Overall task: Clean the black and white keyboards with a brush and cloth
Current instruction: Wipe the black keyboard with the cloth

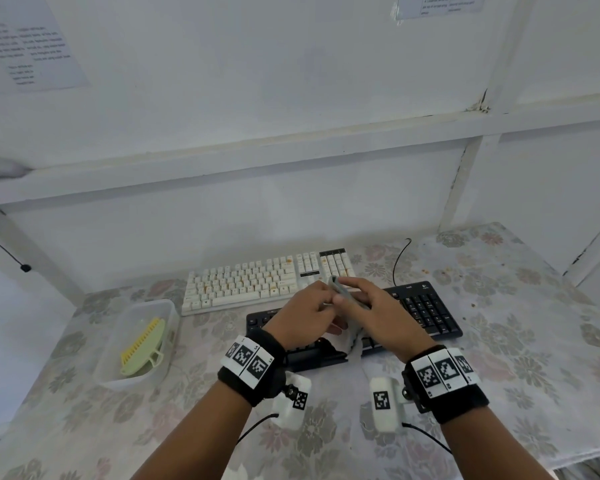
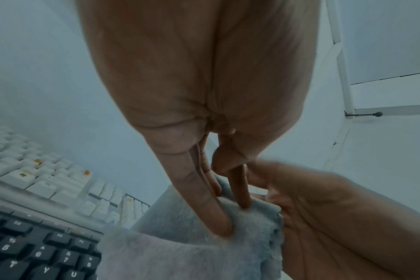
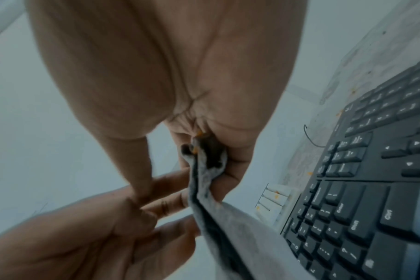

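Both hands meet at frame centre in the head view, raised over the black keyboard. Left hand (image 1: 303,315): fingers extended and together, tips pressed into the cloth with the thumb opposite, pinching a fold. Right hand (image 1: 378,311): fingers curled, clamped on the cloth's bunched upper edge.

Table (image 1: 520,358), floral covering, fills the lower frame.

White keyboard (image 1: 257,280), centre, orange specks on several keys, lies just behind the black one.

Black keyboard (image 1: 426,310), centre right, partly hidden by the hands.

Clear tub (image 1: 110,367), lower left, holds the brush (image 1: 141,348), yellow bristles, pale green body.

Cloth (image 1: 355,337), grey, hangs between the hands onto the black keyboard.

Crumbs (image 1: 424,271), right of the white keyboard.
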